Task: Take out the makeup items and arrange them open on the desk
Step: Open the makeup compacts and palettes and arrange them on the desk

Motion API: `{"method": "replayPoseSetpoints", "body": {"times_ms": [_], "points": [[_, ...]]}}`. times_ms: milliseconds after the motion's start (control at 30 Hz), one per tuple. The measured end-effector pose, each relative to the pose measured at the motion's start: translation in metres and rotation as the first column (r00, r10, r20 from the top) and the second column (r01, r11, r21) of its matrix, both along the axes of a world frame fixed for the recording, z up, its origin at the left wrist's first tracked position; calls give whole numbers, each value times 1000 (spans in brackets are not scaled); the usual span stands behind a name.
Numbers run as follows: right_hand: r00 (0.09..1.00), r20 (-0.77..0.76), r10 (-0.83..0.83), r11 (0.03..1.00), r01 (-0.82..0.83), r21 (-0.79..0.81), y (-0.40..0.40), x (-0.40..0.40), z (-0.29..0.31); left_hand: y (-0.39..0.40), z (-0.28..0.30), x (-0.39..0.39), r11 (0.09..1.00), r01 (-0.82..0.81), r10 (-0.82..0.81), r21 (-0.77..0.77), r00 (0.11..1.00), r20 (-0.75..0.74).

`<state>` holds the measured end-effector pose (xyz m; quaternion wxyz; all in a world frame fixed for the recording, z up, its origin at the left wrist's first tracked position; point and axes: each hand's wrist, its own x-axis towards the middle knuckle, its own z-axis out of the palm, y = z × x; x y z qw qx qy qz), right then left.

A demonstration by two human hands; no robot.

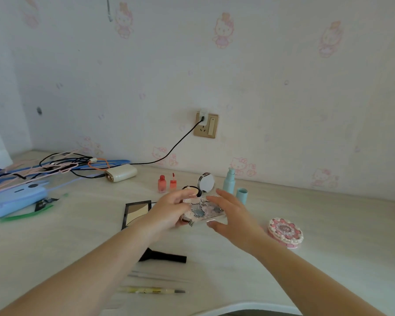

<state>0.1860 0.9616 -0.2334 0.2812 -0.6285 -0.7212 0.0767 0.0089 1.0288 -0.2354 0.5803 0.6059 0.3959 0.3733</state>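
My L hand grips the palette above the desk, mid-frame; R hand at its R end, fingers straight, thumb under. L to R behind: tints, open compact, bottle w/ cap off. Pink case far R.

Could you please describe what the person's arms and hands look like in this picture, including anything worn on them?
Both forearms are bare as far as the frame shows, with no sleeves in view. The left hand and right hand wear no gloves, and no rings, watch or bracelets are visible. The nails look short; the picture is too soft to tell any polish.
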Motion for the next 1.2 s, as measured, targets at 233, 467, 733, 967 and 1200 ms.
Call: {"method": "replayPoseSetpoints", "body": {"times_ms": [233,467,733,967,1200], "points": [[989,133,65,998,-63,-18,6,4,16,-6,14,-8,992,50,-30,-118,985,168],[989,-134,-69,998,67,-20,8,-13,16,-12,8,0,957,211,-85,-201,861,501],[961,-226,-157,986,141,-87,11,-22,27,-26,-4,27,947,232,-54,-221,796,603],[962,-84,-259,949,237,-207,8,-21,25,-34,-6,44,912,155,92,-380,825,558],[849,-375,-373,892,217,-398,15,-15,33,-31,-7,50,881,44,207,-471,860,466]]}}
